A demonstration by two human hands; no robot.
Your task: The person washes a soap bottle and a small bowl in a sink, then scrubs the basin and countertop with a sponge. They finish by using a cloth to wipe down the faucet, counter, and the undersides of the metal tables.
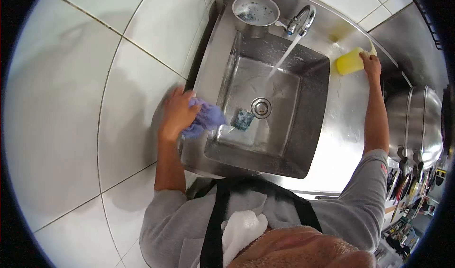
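My left hand [180, 110] is closed on a purple cloth [204, 118] over the left rim of the steel sink [310, 111]. At the right, my right hand [370, 63] grips a bottle of yellow liquid [350, 61] near its top; the bottle is tilted above the steel counter. Water runs from the curved faucet [308, 21] into the basin. A dark green scouring sponge [243, 119] with suds lies on the basin floor, just left of the drain [261, 107].
A steel pot [256, 13] with suds stands at the sink's back left corner. White wall tiles [137, 78] rise close on the left. Large steel pans [417, 125] stand at the right, with utensils and other items below them.
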